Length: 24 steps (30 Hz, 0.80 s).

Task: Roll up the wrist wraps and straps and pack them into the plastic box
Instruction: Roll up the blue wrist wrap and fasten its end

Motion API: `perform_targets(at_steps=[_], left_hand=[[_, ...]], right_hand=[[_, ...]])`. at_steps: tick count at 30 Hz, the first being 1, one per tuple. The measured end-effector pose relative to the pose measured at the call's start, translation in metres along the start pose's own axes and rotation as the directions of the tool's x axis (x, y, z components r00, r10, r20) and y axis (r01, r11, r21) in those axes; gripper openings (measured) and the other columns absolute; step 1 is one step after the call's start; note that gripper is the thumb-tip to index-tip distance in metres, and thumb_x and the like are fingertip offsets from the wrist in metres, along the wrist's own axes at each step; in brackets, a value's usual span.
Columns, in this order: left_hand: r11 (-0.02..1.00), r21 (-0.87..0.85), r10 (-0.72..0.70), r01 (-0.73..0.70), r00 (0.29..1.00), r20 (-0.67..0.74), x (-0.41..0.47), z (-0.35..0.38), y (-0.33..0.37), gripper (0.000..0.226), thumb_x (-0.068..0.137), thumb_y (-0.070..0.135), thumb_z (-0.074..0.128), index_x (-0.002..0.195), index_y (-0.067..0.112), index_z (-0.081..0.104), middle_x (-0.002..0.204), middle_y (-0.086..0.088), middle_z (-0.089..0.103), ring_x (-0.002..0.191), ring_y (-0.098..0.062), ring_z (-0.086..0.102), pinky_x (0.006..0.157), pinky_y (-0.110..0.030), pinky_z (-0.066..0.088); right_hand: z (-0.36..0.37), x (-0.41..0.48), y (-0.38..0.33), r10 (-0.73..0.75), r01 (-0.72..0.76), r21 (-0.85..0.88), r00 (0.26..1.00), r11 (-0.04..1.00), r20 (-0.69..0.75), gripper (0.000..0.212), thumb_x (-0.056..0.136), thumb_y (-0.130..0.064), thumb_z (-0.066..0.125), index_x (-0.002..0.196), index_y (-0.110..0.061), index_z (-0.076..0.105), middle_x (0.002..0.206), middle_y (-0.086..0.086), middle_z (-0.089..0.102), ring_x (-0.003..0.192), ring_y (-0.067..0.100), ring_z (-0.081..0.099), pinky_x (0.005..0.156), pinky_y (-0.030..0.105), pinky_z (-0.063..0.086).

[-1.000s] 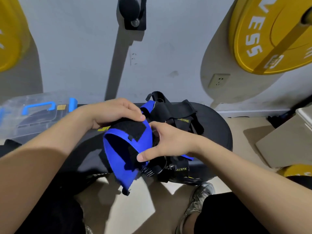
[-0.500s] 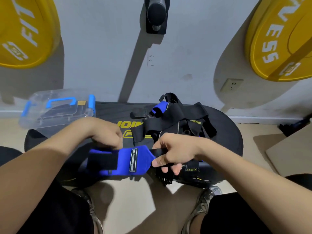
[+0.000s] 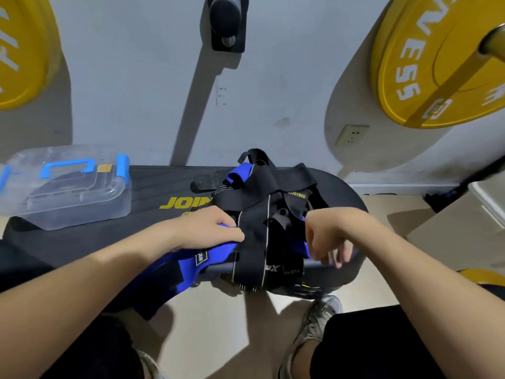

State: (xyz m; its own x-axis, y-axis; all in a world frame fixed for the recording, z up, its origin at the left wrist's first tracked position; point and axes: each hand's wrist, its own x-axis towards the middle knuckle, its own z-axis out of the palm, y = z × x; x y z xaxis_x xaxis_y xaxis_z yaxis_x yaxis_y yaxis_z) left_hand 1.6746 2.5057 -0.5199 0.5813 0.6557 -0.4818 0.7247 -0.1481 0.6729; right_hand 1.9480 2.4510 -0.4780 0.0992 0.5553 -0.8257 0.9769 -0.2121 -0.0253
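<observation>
A: Hands first. How many, and doing what?

B: Two, both bare, both over the near edge of the black pad (image 3: 82,242). Left hand (image 3: 210,228) palm down, knuckles up, fingers and thumb closed round one end of a blue wrap (image 3: 218,251). Right hand (image 3: 328,233) bent at the wrist, fingers hanging toward the pad's rim and blurred. Cannot tell whether pinching something or let go.

A: And the wrap itself?

B: One in the grip, trailing off the pad's near edge and down to the left beneath the left forearm, with a black patch and a small label showing.

A: Rest of the gear?

B: One heap of straps (image 3: 273,192) on the pad's right half, between and beyond the two hands. Mostly black, with one blue end poking out at the far side. Too tangled to count singly. One plastic box (image 3: 68,203), clear with a blue handle and blue latches, lid on, sitting at the pad's far left corner, well apart from the heap.

A: Beyond the pad?

B: Two yellow weight plates (image 3: 437,64) on the wall behind, one to either side. One black peg (image 3: 226,23) high between them. One wall socket (image 3: 352,134) above the pad's right end. Below the near edge, one shoe (image 3: 319,315) on pale floor.
</observation>
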Motion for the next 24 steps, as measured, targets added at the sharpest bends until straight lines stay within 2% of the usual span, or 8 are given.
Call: perform_targets(at_steps=[3,7,9,11,13,16,20,24], left_hand=[[0.987,0.161,0.029,-0.009,0.992,-0.121,0.015,0.024,0.013,0.064,0.107,0.054,0.044,0.055,0.021,0.027,0.049,0.003,0.024,0.055,-0.02,0.027,0.059,-0.037,0.027],[0.96,0.271,0.126,-0.074,0.975,-0.181,0.034,0.048,0.025,0.05,0.096,0.03,0.055,0.055,0.012,0.035,0.048,0.002,0.031,0.053,-0.02,0.029,0.059,-0.041,0.045],[0.921,0.377,0.165,-0.095,0.974,-0.158,0.04,0.055,0.033,0.017,0.09,0.031,0.059,0.077,0.02,0.06,0.072,0.007,0.057,0.069,-0.022,0.053,0.069,-0.037,0.052],[0.837,0.517,0.256,-0.182,0.964,-0.076,0.043,0.061,0.042,0.028,0.095,0.033,0.06,0.123,0.028,0.055,0.108,0.004,0.056,0.089,-0.029,0.063,0.079,-0.042,0.054],[0.766,0.585,0.359,-0.268,0.932,-0.043,0.049,0.07,0.05,0.045,0.098,0.028,0.059,0.138,0.03,0.038,0.113,0.001,0.041,0.075,-0.033,0.06,0.069,-0.046,0.053],[0.681,0.667,0.466,-0.302,0.882,-0.076,0.055,0.079,0.058,0.053,0.094,0.015,0.06,0.137,0.032,0.035,0.112,0.002,0.029,0.053,-0.028,0.048,0.054,-0.045,0.05],[0.614,0.737,0.498,-0.282,0.863,-0.085,0.068,0.084,0.056,0.091,0.087,0.009,0.065,0.16,0.044,0.023,0.144,-0.002,0.024,0.05,-0.023,0.046,0.047,-0.035,0.037],[0.686,0.688,0.44,-0.235,0.888,-0.135,0.084,0.083,0.054,0.089,0.094,0.026,0.072,0.164,0.044,0.02,0.16,0.004,0.019,0.07,-0.033,0.057,0.059,-0.036,0.041]], right_hand=[[0.019,0.016,0.028,0.154,-0.149,-0.268,0.988,0.952,-0.003,0.024,0.093,-0.039,0.073,0.093,-0.015,0.071,0.083,0.0,0.076,0.068,0.022,0.073,0.068,0.033,0.058],[0.04,0.044,0.048,0.078,-0.124,-0.131,0.947,0.984,-0.312,0.057,0.091,-0.059,0.071,0.122,-0.014,0.054,0.12,0.007,0.065,0.102,0.031,0.065,0.078,0.038,0.048],[0.047,0.056,0.052,0.058,-0.093,-0.06,0.899,0.994,-0.434,0.07,0.086,-0.062,0.075,0.124,-0.015,0.039,0.124,0.009,0.06,0.106,0.035,0.063,0.077,0.041,0.047],[0.055,0.066,0.051,0.027,-0.061,-0.053,0.869,0.997,-0.494,0.087,0.082,-0.062,0.078,0.137,-0.015,0.031,0.133,0.009,0.056,0.114,0.037,0.064,0.079,0.043,0.05],[0.065,0.074,0.05,0.008,-0.033,-0.045,0.88,0.998,-0.475,0.113,0.079,-0.064,0.081,0.157,-0.014,0.016,0.147,0.009,0.049,0.126,0.036,0.062,0.089,0.047,0.055],[0.073,0.081,0.048,-0.003,0.005,0.004,0.91,1.0,-0.414,0.134,0.078,-0.059,0.085,0.167,-0.017,-0.007,0.163,0.007,0.036,0.138,0.036,0.055,0.101,0.054,0.054],[0.071,0.088,0.047,-0.053,0.021,-0.074,0.881,0.997,-0.471,0.118,0.08,-0.035,0.087,0.165,-0.009,0.009,0.154,0.01,0.046,0.132,0.036,0.059,0.096,0.049,0.057],[0.043,0.08,0.042,-0.146,0.125,-0.078,0.877,0.989,-0.457,0.078,0.067,-0.03,0.091,0.127,-0.01,0.045,0.115,0.005,0.045,0.108,0.034,0.063,0.079,0.039,0.052]])
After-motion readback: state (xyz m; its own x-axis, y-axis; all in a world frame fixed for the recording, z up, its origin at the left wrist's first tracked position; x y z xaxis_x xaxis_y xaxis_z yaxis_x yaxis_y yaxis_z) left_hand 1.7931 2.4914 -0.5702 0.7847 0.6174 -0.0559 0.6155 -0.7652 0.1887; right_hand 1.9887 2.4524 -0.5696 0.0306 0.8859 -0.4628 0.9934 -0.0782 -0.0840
